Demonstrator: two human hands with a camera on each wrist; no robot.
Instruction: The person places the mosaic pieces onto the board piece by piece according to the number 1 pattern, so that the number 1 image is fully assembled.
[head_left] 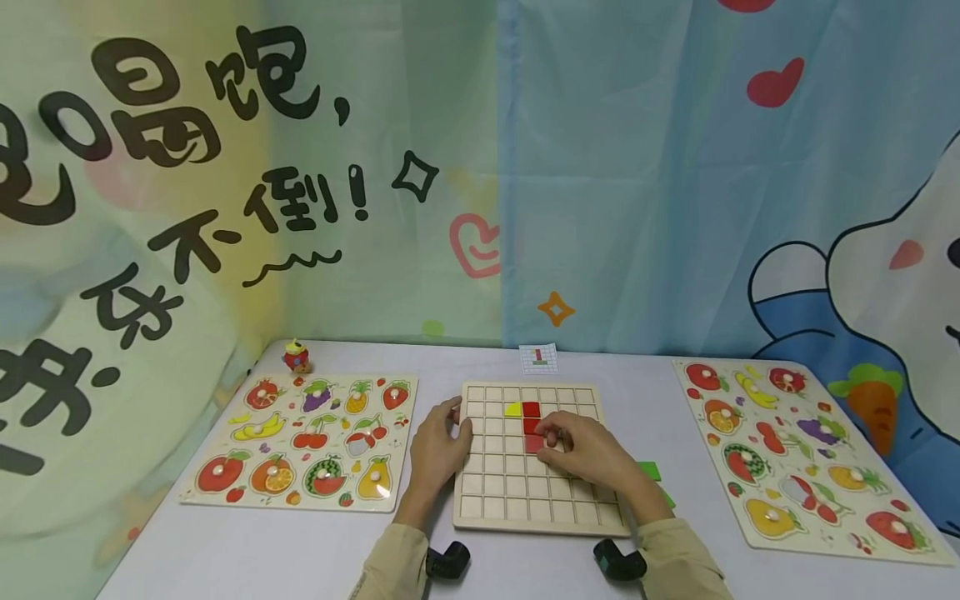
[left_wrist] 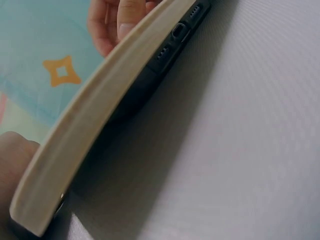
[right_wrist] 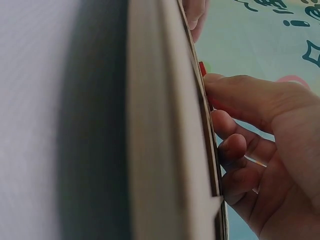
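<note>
A wooden grid board (head_left: pixel 491 487) lies at mid-table. My left hand (head_left: pixel 437 446) rests at its left edge, thumb by the rim. On the board my right hand (head_left: pixel 588 450) pinches with thumb and index finger at a red tile (head_left: pixel 535 444); the fingertips partly cover it. Above it stand more red tiles (head_left: pixel 531 409) in a column, with a yellow tile (head_left: pixel 513 409) left of the top one. In the right wrist view the thumb and index finger of my right hand (right_wrist: pixel 265 125) meet at the board's face, beside a sliver of red.
Green tiles (head_left: pixel 648 471) lie partly hidden behind my right forearm. A small pattern card (head_left: pixel 550 367) lies beyond the board. Fruit puzzle boards flank it, one left (head_left: pixel 281 496) and one right (head_left: pixel 761 533). A small red toy figure (head_left: pixel 297 358) stands back left.
</note>
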